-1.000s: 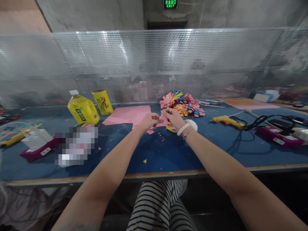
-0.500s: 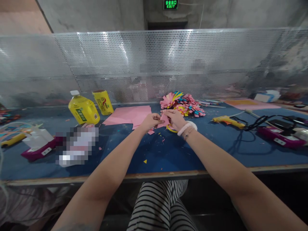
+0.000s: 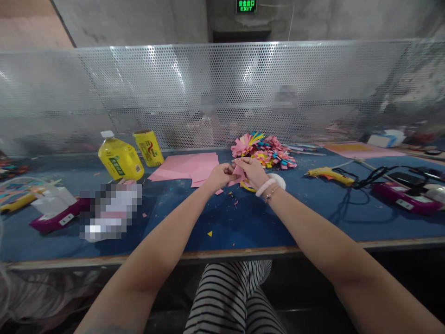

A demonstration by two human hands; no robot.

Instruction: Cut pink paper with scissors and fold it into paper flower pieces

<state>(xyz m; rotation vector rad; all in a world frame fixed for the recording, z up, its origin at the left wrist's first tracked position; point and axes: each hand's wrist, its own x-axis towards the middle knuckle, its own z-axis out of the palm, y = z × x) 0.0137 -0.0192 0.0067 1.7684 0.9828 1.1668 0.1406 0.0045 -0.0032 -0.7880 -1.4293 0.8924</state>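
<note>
The left hand [image 3: 221, 175] and the right hand [image 3: 254, 172] come together over the blue tabletop [image 3: 229, 222], thumbs and fingertips pinching a small piece of pink paper [image 3: 238, 174]. It sits in the narrow gap between them, gripped from both sides. The fingers cover much of it, but its long axis seems to slant away from the person, the lower end pointing toward the near edge and a little left.

Closest to that edge lies a yellow triangular scrap [image 3: 209, 234]. Off to the left is a purple power strip [image 3: 60, 220]. A yellow loop [image 3: 248, 187] shows just under the right hand, and well to the right lies a yellow glue gun [image 3: 328, 174]. Beyond the left hand are pink paper sheets [image 3: 184, 166], with a white-capped yellow jug [image 3: 120, 160] to their left. Fringed paper flowers [image 3: 264, 150] are heaped past the right hand, before a perforated metal screen [image 3: 139, 79]. High behind glows a green exit sign [image 3: 246, 6].
</note>
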